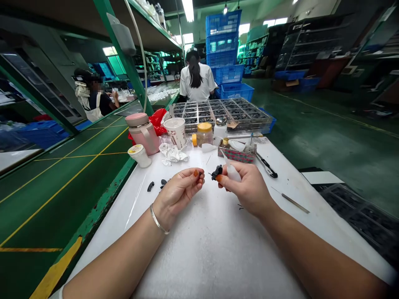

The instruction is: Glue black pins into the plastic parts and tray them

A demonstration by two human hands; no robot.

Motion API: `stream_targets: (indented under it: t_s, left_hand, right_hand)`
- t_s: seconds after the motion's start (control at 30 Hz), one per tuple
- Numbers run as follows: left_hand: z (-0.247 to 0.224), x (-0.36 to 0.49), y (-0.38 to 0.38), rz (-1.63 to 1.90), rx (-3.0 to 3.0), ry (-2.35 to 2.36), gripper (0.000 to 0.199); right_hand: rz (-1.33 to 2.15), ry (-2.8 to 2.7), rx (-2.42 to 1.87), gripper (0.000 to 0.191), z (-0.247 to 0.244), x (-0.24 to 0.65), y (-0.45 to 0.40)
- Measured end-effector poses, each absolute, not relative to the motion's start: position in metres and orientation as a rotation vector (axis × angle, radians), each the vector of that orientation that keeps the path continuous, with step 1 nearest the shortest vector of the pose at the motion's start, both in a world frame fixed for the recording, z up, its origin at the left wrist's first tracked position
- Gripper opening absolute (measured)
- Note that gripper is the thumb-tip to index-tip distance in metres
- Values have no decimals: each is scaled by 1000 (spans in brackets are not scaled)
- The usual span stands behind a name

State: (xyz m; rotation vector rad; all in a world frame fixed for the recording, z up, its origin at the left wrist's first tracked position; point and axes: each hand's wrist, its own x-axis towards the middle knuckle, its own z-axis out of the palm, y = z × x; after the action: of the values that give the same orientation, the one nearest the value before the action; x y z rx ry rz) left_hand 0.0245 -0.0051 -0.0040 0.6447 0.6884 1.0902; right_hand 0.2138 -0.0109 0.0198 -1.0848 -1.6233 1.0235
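Note:
My right hand (246,182) is closed round a small white squeeze bottle (232,171) with a thin pointed nozzle. The same hand pinches a small black plastic part (216,172) between thumb and fingers. Just left of it, my left hand (183,185) is closed in a pinch, thumb against fingertips; a tiny dark thing shows there, too small to name. The two hands are apart, above the white table (199,249). Loose black parts (151,186) lie beside my left hand, one partly hidden behind it. Short black pins (240,207) lie under my right hand.
A pink flask (142,135), paper cup (176,133), yellow-lidded jar (205,133) and small box (237,153) line the back. To the right lie a utility knife (267,165) and a thin needle-tipped tool (294,202). Compartment trays (222,114) stand beyond; two people sit further off.

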Motion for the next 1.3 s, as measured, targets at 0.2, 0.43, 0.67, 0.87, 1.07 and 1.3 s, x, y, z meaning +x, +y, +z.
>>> stream_targets:
  t_s: [0.2, 0.43, 0.67, 0.87, 1.07, 1.3]
  left_hand:
    - [0, 22, -7, 1100, 644, 675, 7]
    - [0, 28, -9, 1083, 638, 719, 14]
    - [2, 27, -8, 1097, 632, 739, 22]
    - [0, 27, -9, 1102, 698, 745, 22]
    - [0, 29, -10, 1122, 744, 759, 19]
    - [1, 32, -11, 1147, 782, 771, 19]
  right_hand:
    - [940, -1702, -1089, 19, 24, 211, -17]
    - [904, -1735, -1088, 20, 25, 208, -18]
    - [969, -1688, -1130, 20, 25, 208, -19]
    - [949, -1701, -1153, 21, 24, 208, -19]
    - [935, -1701, -1168, 20, 23, 208, -18]
    - [912, -1710, -1179, 21, 25, 208, -19]
